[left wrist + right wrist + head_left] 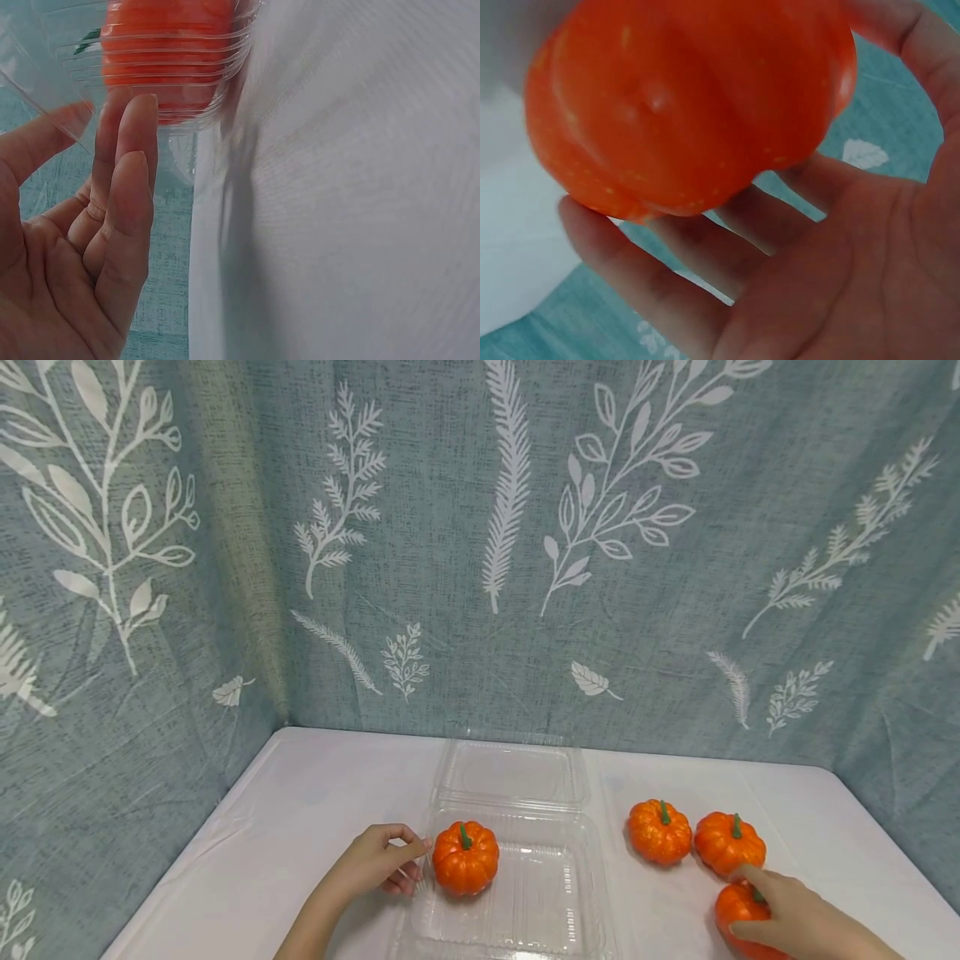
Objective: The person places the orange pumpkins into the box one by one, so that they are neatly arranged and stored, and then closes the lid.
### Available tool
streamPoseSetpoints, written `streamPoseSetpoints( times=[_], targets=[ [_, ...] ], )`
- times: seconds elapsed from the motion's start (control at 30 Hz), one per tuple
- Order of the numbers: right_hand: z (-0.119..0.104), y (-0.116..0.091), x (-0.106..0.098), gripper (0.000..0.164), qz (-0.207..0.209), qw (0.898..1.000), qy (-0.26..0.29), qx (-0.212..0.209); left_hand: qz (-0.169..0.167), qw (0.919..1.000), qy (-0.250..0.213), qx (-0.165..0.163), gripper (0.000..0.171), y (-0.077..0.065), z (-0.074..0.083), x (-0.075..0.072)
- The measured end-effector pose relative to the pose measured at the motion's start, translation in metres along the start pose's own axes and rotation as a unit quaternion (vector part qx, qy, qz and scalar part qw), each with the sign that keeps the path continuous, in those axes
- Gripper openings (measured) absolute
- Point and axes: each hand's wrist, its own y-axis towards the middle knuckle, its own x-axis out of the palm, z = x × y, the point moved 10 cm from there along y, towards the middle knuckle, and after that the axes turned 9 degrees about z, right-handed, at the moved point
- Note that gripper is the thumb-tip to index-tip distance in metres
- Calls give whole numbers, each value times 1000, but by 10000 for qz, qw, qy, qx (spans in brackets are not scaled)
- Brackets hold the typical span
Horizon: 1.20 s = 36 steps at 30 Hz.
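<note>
A clear plastic clamshell container lies on the table with its lid folded back. One small orange pumpkin with a green stem sits in the container's left side. My left hand pinches the container's left rim between thumb and fingers; in the left wrist view the ribbed clear wall stands just above the fingertips. At the right, my right hand grips another orange pumpkin, its fingers and thumb curved round the sides. The head view shows this pumpkin partly hidden by the hand.
Two more orange pumpkins, a left one and a right one, stand on the white table between the container and my right hand. A blue-green curtain with white leaf prints hangs behind and along the sides.
</note>
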Motion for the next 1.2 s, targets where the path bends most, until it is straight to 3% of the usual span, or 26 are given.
streamPoseSetpoints(
  times=[0.7, 1.2],
  targets=[
    [-4, -4, -4, 49, -198, 9995, 230, 118, -67, 10000, -6, 73, 31, 1, 3, -1],
    [-16, -3, 3, 55, -221, 9995, 191, 99, -86, 9999, -49, 67, 31, 1, 2, 0]
  ],
)
